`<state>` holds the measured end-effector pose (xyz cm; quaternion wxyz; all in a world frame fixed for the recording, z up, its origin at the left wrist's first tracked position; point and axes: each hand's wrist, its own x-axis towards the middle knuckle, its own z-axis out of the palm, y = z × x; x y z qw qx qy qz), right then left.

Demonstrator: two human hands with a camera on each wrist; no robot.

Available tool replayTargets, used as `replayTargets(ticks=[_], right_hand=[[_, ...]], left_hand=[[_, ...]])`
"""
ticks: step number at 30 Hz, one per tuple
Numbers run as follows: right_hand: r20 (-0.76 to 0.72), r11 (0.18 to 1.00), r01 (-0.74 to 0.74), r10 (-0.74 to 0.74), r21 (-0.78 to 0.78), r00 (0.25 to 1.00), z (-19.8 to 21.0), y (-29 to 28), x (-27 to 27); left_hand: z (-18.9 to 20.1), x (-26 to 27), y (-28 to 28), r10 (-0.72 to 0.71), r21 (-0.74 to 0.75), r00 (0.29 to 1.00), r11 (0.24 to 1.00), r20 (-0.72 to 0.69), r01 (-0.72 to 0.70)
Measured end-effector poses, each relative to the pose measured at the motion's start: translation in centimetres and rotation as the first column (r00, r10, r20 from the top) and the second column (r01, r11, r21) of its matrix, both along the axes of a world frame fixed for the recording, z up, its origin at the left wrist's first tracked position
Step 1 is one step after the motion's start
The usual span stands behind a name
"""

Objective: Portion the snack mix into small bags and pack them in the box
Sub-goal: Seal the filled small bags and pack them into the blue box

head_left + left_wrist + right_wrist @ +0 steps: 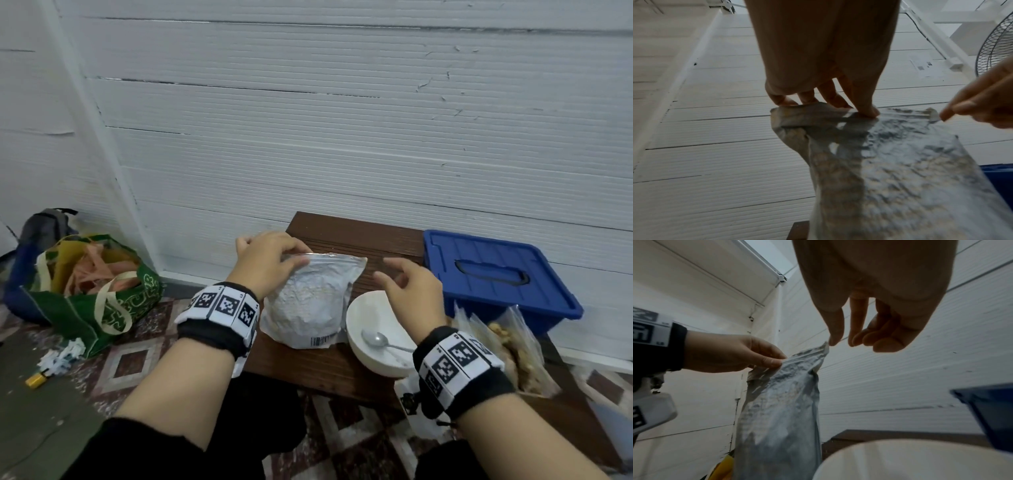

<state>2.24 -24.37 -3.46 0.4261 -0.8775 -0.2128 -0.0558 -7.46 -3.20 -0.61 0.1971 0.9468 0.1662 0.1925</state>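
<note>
left grip: pinching top-left corner of foil bag | right grip: slack, empty, at top-right corner | bag: upright at counter left edge, beside bowl | risk: one-corner hold, so bag may tip, mix spilling off counter edge | box: lidded

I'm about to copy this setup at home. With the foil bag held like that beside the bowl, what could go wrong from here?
Only the left hand pinches the top edge of the silver foil bag; the right hand is open near the other corner, so the bag could slump or tip. If it opens abruptly, mix may scatter over the wooden table rather than into the white bowl. The spoon in the bowl could get knocked while pouring.
</note>
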Motion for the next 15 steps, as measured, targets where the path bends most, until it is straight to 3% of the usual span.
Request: replayTargets(ticks=[4,10,15], right_hand=[[-0.159,0.983,0.115,-0.138,-0.145,0.978,-3.1,-3.2,-1.8],[-0.192,0.927,0.22,-0.285,-0.303,0.939,-6.2,-6.2,-4.0],[-0.241,0.91,0.214,-0.311,-0.356,0.919,-7.0,-6.7,-4.9]], left_hand=[[-0.3,0.1,-0.8,0.043,-0.015,0.998,0.999,0.041,-0.042],[-1.0,0.5,-1.3,0.115,-0.019,0.988,0.993,0.107,-0.114],[-1.2,1.1,-1.5,0.156,-0.023,0.977,0.988,0.148,-0.154]])
